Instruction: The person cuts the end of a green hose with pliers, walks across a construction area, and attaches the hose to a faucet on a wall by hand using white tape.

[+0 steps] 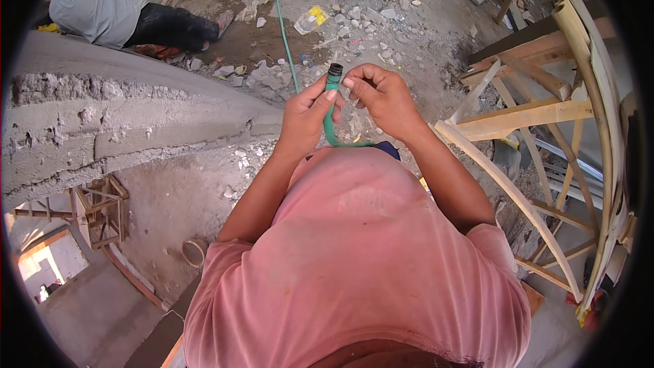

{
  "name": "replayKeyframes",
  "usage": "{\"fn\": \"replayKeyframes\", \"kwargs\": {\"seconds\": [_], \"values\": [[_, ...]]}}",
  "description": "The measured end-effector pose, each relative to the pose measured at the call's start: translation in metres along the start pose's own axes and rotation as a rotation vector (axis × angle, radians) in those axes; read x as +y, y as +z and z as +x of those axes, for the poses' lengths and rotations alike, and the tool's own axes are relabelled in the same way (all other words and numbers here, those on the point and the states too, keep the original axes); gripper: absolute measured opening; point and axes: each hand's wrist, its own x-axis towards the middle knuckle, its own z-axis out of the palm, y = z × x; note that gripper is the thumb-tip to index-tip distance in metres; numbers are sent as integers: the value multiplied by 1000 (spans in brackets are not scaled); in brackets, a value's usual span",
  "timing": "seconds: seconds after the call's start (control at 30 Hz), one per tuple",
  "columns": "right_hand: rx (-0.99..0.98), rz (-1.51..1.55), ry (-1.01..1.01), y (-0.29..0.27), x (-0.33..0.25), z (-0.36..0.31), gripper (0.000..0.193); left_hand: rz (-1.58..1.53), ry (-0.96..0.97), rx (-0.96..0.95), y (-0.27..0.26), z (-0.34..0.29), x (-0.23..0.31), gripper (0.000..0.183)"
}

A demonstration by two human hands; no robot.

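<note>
In front of my chest, my left hand (304, 114) is closed around a green hose (330, 129) just below its end. A black threaded fitting (335, 72) tops the hose and points up and away from me. My right hand (383, 99) is beside the fitting, with thumb and forefinger pinched close to the hose. Whatever lies between those fingertips is too small to make out. Below my left hand the hose curves down and to the right along my waist.
A green hose length (279, 13) runs over the rubble-strewn ground ahead. On the left stands a rough concrete beam (136, 119), with another person (102, 3) in a grey shirt beyond it. Wooden framing (524, 119) rises at right. A yellow wrapper (312, 19) lies among the debris.
</note>
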Motion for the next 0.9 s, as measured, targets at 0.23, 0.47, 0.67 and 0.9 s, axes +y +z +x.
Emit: {"fn": "replayKeyframes", "kwargs": {"seconds": [0.23,0.47,0.67,0.9], "values": [[-44,156,165,-14,10,-12,21,112,-21,93,12,-1,3,42],[-13,145,163,-8,16,-17,22,135,-61,98,8,0,1,42],[-42,271,310,-4,15,-13,24,233,-38,118,5,-3,-12,41],[-27,312,317,10,5,1,27,176,-8,221,-14,-1,-11,41]]}}
